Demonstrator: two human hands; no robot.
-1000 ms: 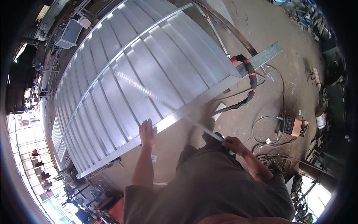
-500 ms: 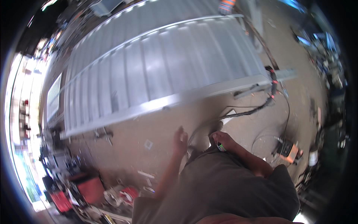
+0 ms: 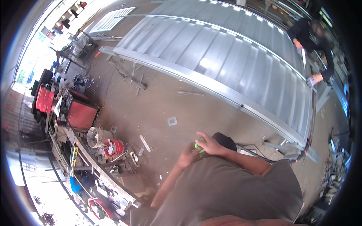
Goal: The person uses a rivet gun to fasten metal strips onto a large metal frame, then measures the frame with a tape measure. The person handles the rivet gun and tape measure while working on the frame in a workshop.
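Observation:
In front of my body my two hands meet at a small bright green object (image 3: 200,145), mostly covered by fingers, so its kind is hard to make out. My left hand (image 3: 187,156) curls round its near side. From the right, my right hand (image 3: 209,144) closes over it, one finger sticking out to the left. Beyond my hands lies a large ribbed metal panel (image 3: 181,49) with a pale frame bar along its near edge, raised off the floor on stands.
At the panel's far right, a person in dark clothes (image 3: 320,45) rests a gloved hand (image 3: 314,80) on its edge. To my left stand a cluttered workbench (image 3: 103,175), a red bucket (image 3: 113,147), a white bucket (image 3: 96,137) and a red box (image 3: 81,114). A square plate (image 3: 172,121) lies on the floor.
My view has swung left, bringing the workbench and the person into sight. My hands, apart before, have come together; the green object was at my right hand.

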